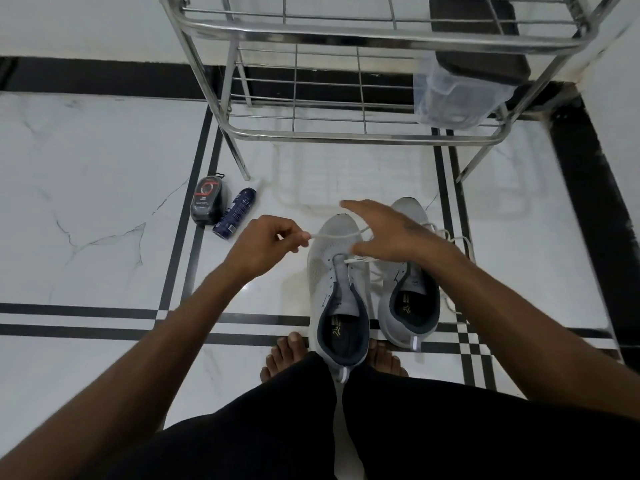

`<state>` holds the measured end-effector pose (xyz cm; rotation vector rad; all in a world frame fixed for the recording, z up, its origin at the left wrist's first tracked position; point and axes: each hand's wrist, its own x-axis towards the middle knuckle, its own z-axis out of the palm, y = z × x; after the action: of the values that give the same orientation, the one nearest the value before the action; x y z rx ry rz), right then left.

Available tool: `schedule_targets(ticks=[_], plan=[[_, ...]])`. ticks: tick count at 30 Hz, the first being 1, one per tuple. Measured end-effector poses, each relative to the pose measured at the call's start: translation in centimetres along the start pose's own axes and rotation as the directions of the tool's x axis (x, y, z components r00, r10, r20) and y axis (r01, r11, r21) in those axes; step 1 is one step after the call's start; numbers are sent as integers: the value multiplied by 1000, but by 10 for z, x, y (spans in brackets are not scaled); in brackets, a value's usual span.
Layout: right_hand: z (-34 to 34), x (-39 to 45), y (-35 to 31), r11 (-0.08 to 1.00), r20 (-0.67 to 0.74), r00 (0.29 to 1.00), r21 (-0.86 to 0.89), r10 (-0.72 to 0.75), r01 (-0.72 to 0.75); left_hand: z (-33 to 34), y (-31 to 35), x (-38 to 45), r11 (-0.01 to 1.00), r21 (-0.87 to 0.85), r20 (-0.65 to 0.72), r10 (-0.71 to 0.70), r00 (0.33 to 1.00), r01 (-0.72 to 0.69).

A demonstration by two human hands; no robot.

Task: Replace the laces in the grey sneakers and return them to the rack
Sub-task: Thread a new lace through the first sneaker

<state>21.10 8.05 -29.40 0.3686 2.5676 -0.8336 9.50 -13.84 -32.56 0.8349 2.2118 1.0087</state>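
Note:
Two grey sneakers stand side by side on the floor in front of my feet, toes toward the rack. The left sneaker (337,289) has a white lace (337,234) running through its lowest eyelets. My left hand (266,245) pinches one end of that lace and holds it out to the left. My right hand (384,233) hovers over the toe of the left sneaker with fingers spread, the lace passing under it. The right sneaker (410,299) is partly hidden by my right forearm, with loose white lace around it.
A metal shoe rack (346,133) stands just beyond the sneakers, its lower shelf bare on the left. A clear plastic box (450,95) and a dark item (481,46) sit at its right. A black polish container (207,200) and a dark blue can (234,213) lie on the floor to the left.

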Motion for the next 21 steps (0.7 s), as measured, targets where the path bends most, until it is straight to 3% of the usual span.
schedule_targets(ticks=[2,4,7,11,14,16,21], plan=[[13,4,-15,981,12,996,170,-92,89,12,8,8,999,-31,38,14,999,-13],[16,10,-13,985,-68,994,146,-87,96,18,9,14,998,-68,48,-13,999,16],[11,12,9,996,-163,986,88,21,-6,21,-2,17,986,-146,40,-70,997,76],[20,9,20,999,-44,998,12,46,-45,35,-7,19,974,-199,68,-93,993,105],[35,12,11,981,-74,994,175,-75,87,48,-5,24,970,-208,115,-102,988,125],[43,15,7,949,-137,988,297,-67,105,53,-7,25,958,-233,133,-137,982,165],[58,21,11,969,-152,988,245,-3,41,71,-17,16,961,-133,30,-242,970,243]])
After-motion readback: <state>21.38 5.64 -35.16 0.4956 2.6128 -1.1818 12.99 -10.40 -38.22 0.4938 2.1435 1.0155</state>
